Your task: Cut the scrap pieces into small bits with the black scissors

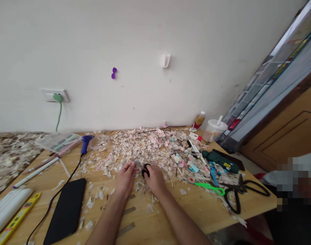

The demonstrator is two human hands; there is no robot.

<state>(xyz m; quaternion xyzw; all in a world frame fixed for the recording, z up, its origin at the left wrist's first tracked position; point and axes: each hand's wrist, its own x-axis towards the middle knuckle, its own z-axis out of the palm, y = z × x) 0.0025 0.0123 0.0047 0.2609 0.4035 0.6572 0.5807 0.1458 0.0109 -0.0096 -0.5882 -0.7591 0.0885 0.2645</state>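
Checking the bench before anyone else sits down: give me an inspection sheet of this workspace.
Surface: wooden table, strewn with pale scraps.
Job's things: small black-handled scissors in the right hand; left hand rests on scraps beside it.
Clutter: black phone, glue gun, large black scissors, green-handled tool, bottle, lidded cup.
Hands: both at the pile's near edge.
Cables: black cord across table; green plug in wall socket.
Surroundings: white wall, wooden door.
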